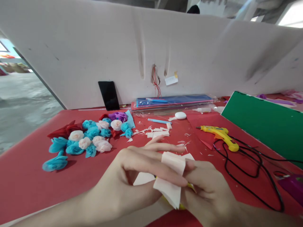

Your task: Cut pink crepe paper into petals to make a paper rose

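My left hand (142,173) grips folded strips of pale pink crepe paper (174,162) between its fingers, at the front middle of the red table. Curled close against it, my right hand (208,189) pinches the same paper at its right side. Bits of a yellow object (182,206) show beneath and between the hands; most of it is hidden, so its kind is unclear. Pale paper scraps (157,134) lie just beyond my fingers.
Blue, pink, red and purple paper flowers (91,135) lie at left. A yellow glue gun (220,134) with a black cord rests at right, near a green board (262,123). Against the white partition (94,47) leans a dark tablet (109,95); wrapped paper sheets (175,101) lie along its foot.
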